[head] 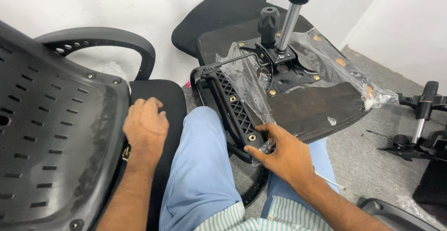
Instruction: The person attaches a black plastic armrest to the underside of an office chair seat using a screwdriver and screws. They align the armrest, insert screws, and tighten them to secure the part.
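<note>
The left hand point(145, 125) lies palm down, fingers loosely curled and together, on the black seat cushion point(164, 101), just beside the edge of the perforated backrest point(51, 133) that fills the left side. It grips nothing. The right hand point(283, 153) reaches forward over the knee in light blue trousers point(205, 166), fingers spread, thumb and fingertips pressed on the near end of the armrest point(235, 110), beside a brass bolt point(252, 137). The armrest runs along the left edge of an upturned seat point(321, 105), whose underside carries a metal plate point(288, 70), a gas cylinder point(289, 19), a knob point(268, 22) and loose plastic wrap point(342, 56). Another mechanism point(421, 128) stands on the floor, well apart, at the right.
</note>
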